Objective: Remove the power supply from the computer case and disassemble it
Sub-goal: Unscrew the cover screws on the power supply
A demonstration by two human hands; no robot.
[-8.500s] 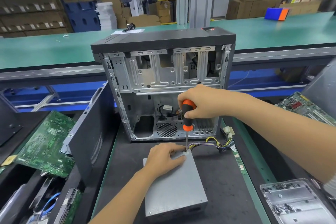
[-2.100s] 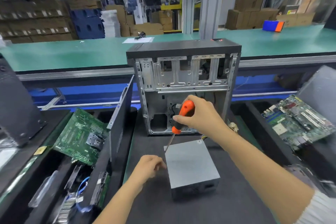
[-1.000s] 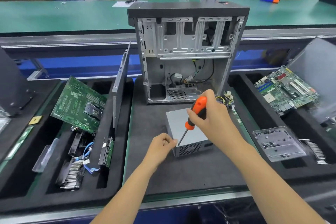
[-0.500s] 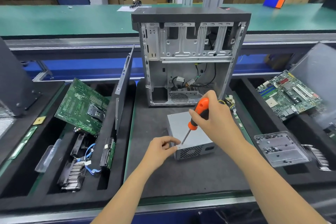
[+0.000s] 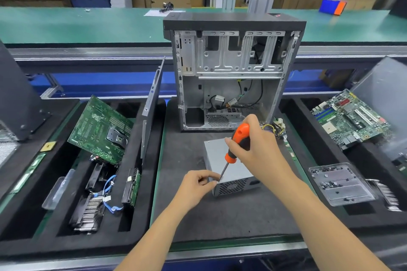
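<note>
Both your hands work at the power supply [image 5: 229, 160], lying at six o'clock from the computer case [image 5: 233, 72]. Your right hand [image 5: 257, 149] grips the screwdriver [image 5: 239, 143]; your left hand [image 5: 197, 187] pinches beside its tip, any screw hidden.

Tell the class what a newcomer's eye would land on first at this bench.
The orange-handled screwdriver in the right hand, tip at the near left corner of the grey power supply mid-mat, where the left hand pinches. Behind stands the opened computer case; a green motherboard leans at left.
</note>
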